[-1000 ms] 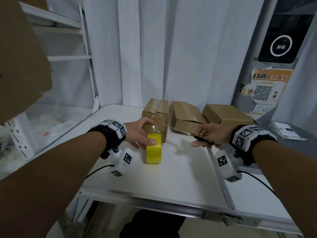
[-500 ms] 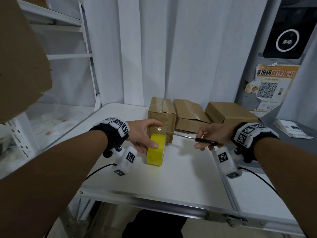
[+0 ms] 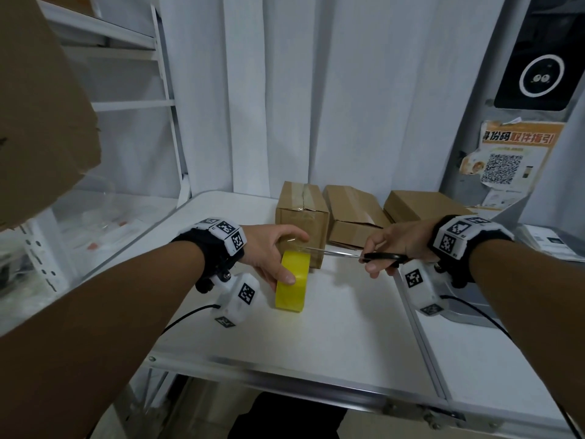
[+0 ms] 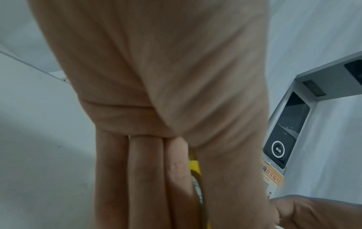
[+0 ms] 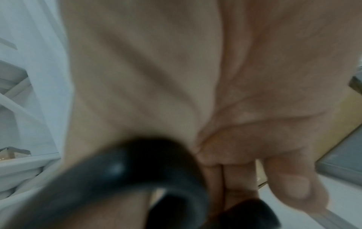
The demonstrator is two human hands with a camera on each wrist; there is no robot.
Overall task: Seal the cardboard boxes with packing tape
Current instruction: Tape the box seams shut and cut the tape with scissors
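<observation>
Three cardboard boxes (image 3: 302, 223) (image 3: 354, 217) (image 3: 418, 204) are sitting in a row at the back of the white surface (image 3: 316, 337). One yellow roll of packing tape (image 3: 292, 282) is standing on edge there. One pair of black-handled scissors (image 3: 364, 255) is showing. Two hands (image 3: 269, 248) (image 3: 399, 242) are working, each wearing one wrist camera.

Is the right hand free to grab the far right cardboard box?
Probably not yet: the right hand holds black-handled scissors; the box sits just behind it, unblocked.
</observation>
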